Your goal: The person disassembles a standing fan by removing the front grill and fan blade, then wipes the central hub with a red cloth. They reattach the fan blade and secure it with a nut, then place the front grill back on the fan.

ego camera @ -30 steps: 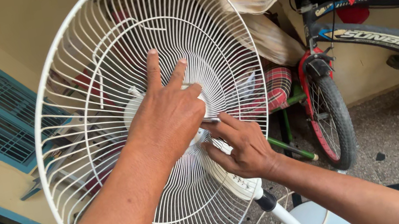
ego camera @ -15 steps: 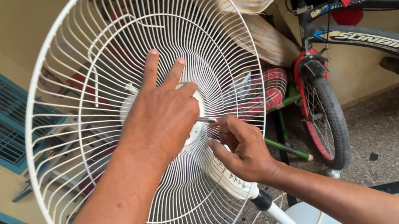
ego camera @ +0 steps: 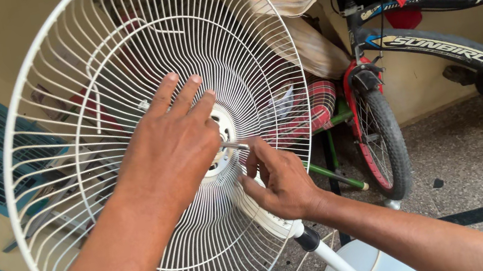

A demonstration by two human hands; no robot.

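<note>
Wire fan guard, light and springy, is steadied by left hand spread flat at its hub, right hand fingers pinching the metal shaft.

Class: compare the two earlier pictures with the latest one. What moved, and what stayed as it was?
The left hand slid slightly left and lowered its raised fingers onto the white fan guard, which swung leftward in view. The right hand stays pinched on the metal shaft at the hub. The bicycle and fan base stayed put.
</note>
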